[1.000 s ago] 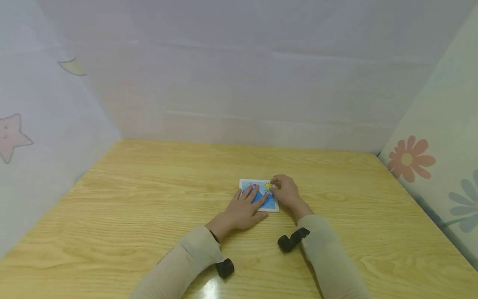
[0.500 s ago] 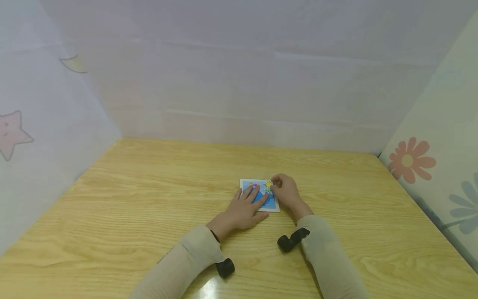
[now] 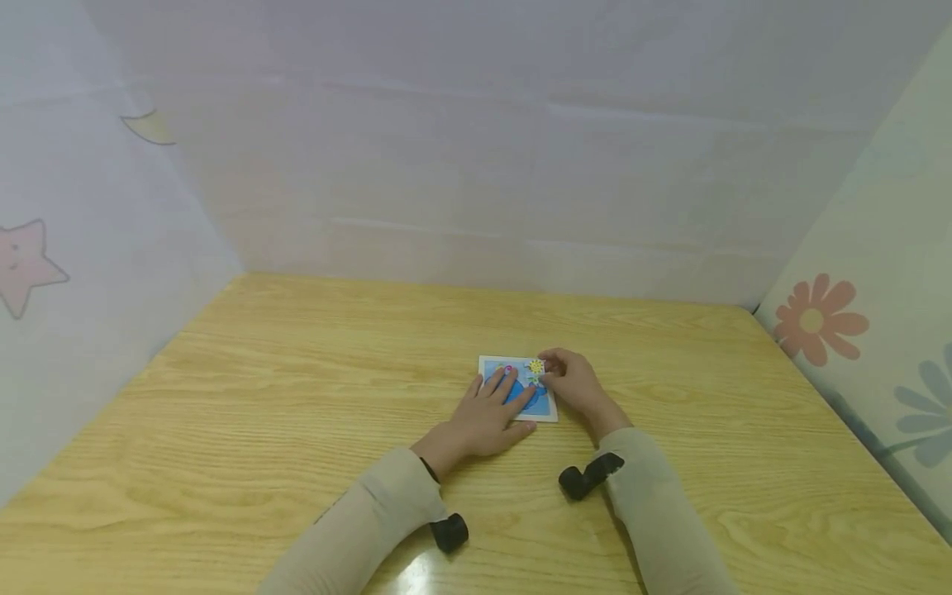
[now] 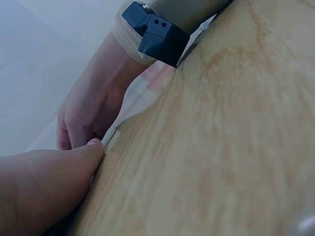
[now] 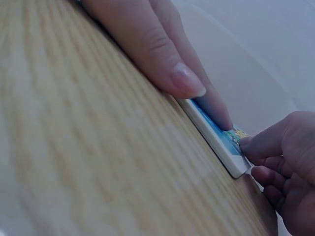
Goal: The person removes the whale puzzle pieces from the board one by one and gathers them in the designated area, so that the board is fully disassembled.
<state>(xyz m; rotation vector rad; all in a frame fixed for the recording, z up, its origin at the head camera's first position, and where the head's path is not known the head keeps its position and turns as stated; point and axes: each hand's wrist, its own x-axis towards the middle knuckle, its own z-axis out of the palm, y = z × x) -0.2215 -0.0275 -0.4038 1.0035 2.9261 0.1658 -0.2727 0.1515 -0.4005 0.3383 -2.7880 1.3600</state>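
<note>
A square puzzle board [image 3: 551,405] with a white rim and a blue picture lies flat on the table. My left hand [image 3: 483,420] presses on it with spread fingers, covering much of the picture; in the right wrist view its thumb and forefinger [image 5: 216,105] lie along the board's near side. At the board's right edge, my right hand [image 3: 576,385] pinches a small yellow flower-shaped piece [image 3: 536,366] with green below it. In the right wrist view the piece's yellow edge [image 5: 240,132] shows beside my right thumb [image 5: 253,145]. The remaining fingers curl beside the board's corner.
The wooden table [image 3: 335,347] stretches out around the board. Pale cloth walls stand behind it and at both sides, printed with a star [image 3: 28,268] and a red flower [image 3: 818,320]. A black camera [image 3: 591,476] sits on my right sleeve.
My right wrist has shifted slightly to the right, and the flower piece appears moved a little, with more white showing around it. My left hand stays in place on the board.
</note>
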